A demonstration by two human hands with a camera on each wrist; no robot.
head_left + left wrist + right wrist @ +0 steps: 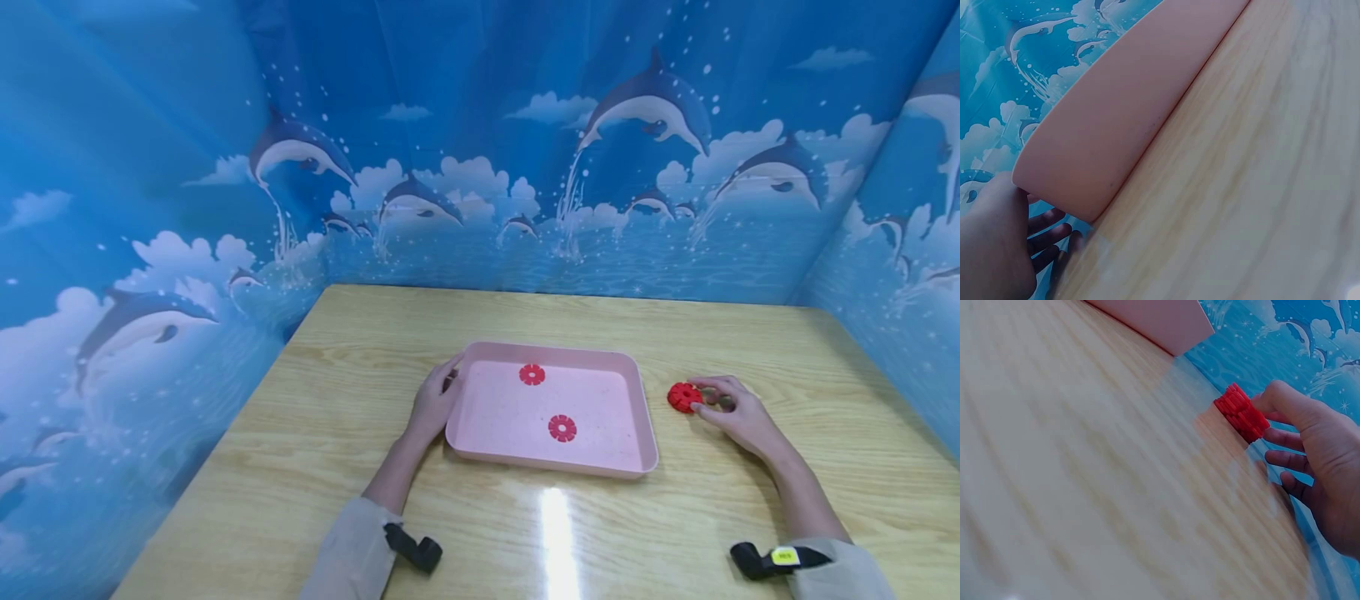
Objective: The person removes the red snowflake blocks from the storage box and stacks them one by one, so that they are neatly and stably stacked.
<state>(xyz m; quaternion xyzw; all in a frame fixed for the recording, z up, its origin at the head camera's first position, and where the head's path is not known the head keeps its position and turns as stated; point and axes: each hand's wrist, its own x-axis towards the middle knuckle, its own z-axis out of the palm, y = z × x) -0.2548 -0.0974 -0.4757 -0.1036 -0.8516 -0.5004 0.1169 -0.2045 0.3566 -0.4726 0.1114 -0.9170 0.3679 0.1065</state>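
Observation:
Two red notched snowflake discs lie apart in a shallow pink tray [555,462]: one disc [532,374] toward the far wall, the other disc [562,428] nearer the front. My left hand [435,404] holds the tray's left side, thumb at the rim and the other fingers loosely bent beside the outer wall [1085,150]. To the right of the tray, a short stack of red snowflake discs [683,398] is on the table. My right hand [738,414] pinches its right side between thumb and forefinger. In the right wrist view the stack [1241,414] shows several layers, with the remaining fingers bent below it.
The wood-grain table [360,333] runs under everything. Behind it and at both sides hangs a blue curtain [480,167] printed with dolphins and clouds. A strip of light [557,542] reflects off the tabletop in front of the tray.

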